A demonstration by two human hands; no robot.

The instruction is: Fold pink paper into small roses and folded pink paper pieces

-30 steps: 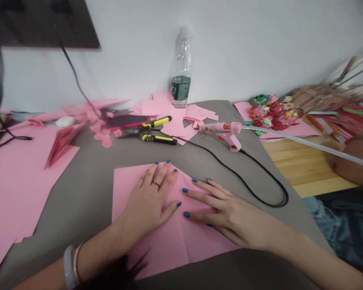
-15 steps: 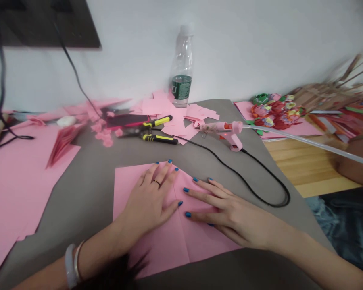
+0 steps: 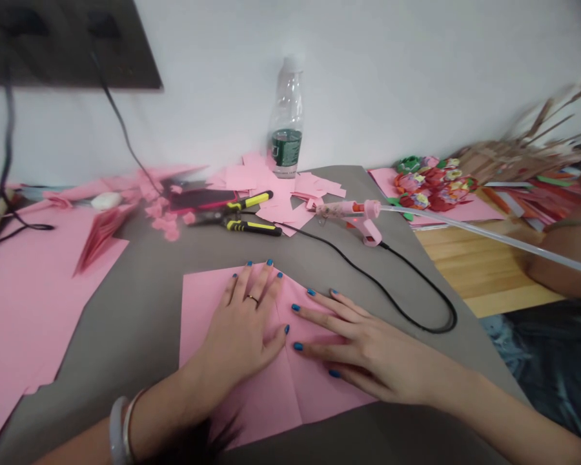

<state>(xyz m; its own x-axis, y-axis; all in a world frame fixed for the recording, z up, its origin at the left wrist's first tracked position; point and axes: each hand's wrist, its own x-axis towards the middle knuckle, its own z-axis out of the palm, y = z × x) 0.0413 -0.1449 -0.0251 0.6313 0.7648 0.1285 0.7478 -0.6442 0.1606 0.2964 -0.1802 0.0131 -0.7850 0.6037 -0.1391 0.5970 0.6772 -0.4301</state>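
A pink sheet of paper (image 3: 271,407) with a crease down its middle lies on the grey table before me. Flat on its left half rests my left hand (image 3: 244,329), fingers stretched out. My right hand (image 3: 368,342) lies over the right half, its fingers spread and pointing left toward the crease. Neither hand grips anything. Beyond the sheet are pliers (image 3: 242,216) with black and yellow handles. To their right lies a pink glue gun (image 3: 358,216) with a long clear glue stick in its back.
A water bottle (image 3: 288,123) stands by the wall among pink paper scraps (image 3: 244,177). Larger pink sheets (image 3: 24,290) cover the left side. The glue gun's black cord (image 3: 392,287) loops at the right. Paper flowers (image 3: 430,184) lie back right, and another person's arm (image 3: 566,258) shows at the edge.
The view has shifted slightly. Both hands stay on the sheet in nearly the same place; the right hand's fingers have spread a little.
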